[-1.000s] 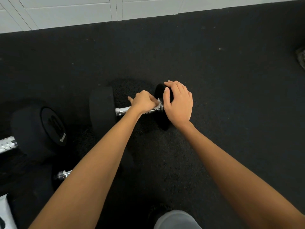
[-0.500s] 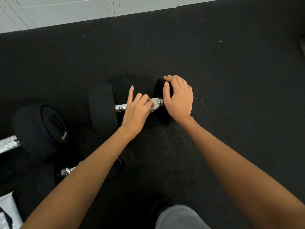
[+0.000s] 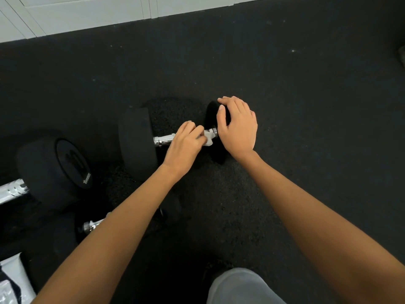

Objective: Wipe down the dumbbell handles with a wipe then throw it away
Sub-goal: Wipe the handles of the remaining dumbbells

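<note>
A black dumbbell with a chrome handle lies on the dark rubber floor in the middle of the view. My left hand grips a white wipe around the right part of that handle. The wipe sticks out beside my fingers, close to the right weight head. My right hand rests over the top of that right head, fingers curved around it. Most of the head is hidden under the hand.
A bigger black dumbbell with a chrome bar lies at the left. A small dumbbell's chrome handle shows under my left forearm. A white packet sits at the bottom left corner. White panels run along the far floor edge.
My left hand has curled back down around the handle with the wipe after its forefinger pointed up half a second ago. The right hand stays on the right head.
</note>
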### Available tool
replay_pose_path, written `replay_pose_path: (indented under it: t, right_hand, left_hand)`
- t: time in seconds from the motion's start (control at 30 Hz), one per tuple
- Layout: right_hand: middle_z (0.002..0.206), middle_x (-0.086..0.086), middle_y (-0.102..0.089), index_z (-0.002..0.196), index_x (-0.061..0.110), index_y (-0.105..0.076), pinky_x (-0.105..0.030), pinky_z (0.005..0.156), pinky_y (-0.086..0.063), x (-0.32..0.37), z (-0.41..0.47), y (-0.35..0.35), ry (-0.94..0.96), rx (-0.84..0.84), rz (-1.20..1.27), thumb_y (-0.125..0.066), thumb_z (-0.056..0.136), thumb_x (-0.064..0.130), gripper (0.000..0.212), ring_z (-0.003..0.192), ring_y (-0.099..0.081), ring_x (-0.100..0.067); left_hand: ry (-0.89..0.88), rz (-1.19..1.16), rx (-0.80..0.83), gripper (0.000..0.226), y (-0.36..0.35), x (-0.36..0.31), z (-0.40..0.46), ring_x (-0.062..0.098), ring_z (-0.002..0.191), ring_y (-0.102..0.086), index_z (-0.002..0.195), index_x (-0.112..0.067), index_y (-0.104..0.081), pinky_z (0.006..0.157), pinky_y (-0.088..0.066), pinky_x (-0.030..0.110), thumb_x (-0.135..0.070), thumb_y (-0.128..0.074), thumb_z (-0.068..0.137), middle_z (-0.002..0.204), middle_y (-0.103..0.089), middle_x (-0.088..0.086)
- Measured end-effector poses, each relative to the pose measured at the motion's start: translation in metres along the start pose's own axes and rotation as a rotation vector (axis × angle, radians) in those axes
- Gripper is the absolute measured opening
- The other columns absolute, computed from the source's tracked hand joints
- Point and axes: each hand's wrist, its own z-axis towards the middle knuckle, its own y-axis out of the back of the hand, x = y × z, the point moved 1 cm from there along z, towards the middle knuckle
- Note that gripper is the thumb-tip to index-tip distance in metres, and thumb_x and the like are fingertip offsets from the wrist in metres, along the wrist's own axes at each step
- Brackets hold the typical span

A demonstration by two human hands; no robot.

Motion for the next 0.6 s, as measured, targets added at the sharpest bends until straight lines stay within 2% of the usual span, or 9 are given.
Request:
replay_pose_path:
  t: [0.07, 0.2, 0.37, 0.47, 0.6]
  right_hand:
    - [0.120, 0.009, -0.064, 0.113, 0.021, -0.064, -0.027, 0.095, -0.037, 0.001, -0.001, 0.000, -0.003, 0.000, -0.004, -0.037, 0.094, 0.031, 0.034, 0.123, -0.050, -0.010]
    - [0.120, 0.009, -0.064, 0.113, 0.022, -0.064, -0.026, 0.096, -0.036, 0.001, 0.000, 0.000, -0.006, 0.003, 0.001, -0.037, 0.094, 0.032, 0.034, 0.124, -0.049, -0.009]
    - [0.120, 0.010, -0.063, 0.113, 0.022, -0.064, -0.025, 0.095, -0.035, -0.001, 0.000, -0.001, -0.005, 0.007, 0.002, -0.038, 0.094, 0.031, 0.033, 0.124, -0.049, -0.009]
    - [0.120, 0.009, -0.063, 0.113, 0.022, -0.063, -0.026, 0.095, -0.036, -0.001, -0.001, 0.000, -0.004, 0.004, 0.002, -0.038, 0.094, 0.031, 0.033, 0.123, -0.049, -0.009]
    - [0.120, 0.008, -0.064, 0.113, 0.022, -0.064, -0.028, 0.095, -0.038, 0.000, -0.001, 0.001, 0.002, 0.002, 0.000, -0.038, 0.094, 0.031, 0.033, 0.122, -0.051, -0.010]
  left_hand:
    - [0.026, -0.003, 0.022, 0.018, 0.001, -0.009, 0.007, 0.025, 0.083, -0.055, 0.084, -0.005, -0.069, 0.087, -0.044, 0.035, 0.003, -0.074, 0.068, 0.083, -0.059, 0.007]
    - [0.107, -0.085, 0.085, 0.023, 0.003, -0.017, 0.021, 0.028, 0.089, -0.056, 0.090, -0.005, -0.067, 0.089, -0.045, 0.041, 0.004, -0.071, 0.069, 0.092, -0.061, 0.010]
    - [0.119, -0.128, 0.069, 0.020, 0.007, -0.001, 0.000, 0.027, 0.091, -0.055, 0.093, -0.006, -0.065, 0.077, -0.046, 0.037, 0.001, -0.070, 0.074, 0.101, -0.061, 0.010]
    - [0.163, -0.132, 0.062, 0.021, 0.005, -0.002, -0.002, 0.026, 0.094, -0.053, 0.096, -0.007, -0.064, 0.078, -0.044, 0.036, -0.002, -0.069, 0.076, 0.103, -0.059, 0.009]
    - [0.316, -0.207, 0.067, 0.026, -0.001, -0.014, 0.016, 0.024, 0.098, -0.050, 0.103, -0.008, -0.062, 0.083, -0.036, 0.031, -0.006, -0.069, 0.077, 0.106, -0.058, 0.006]
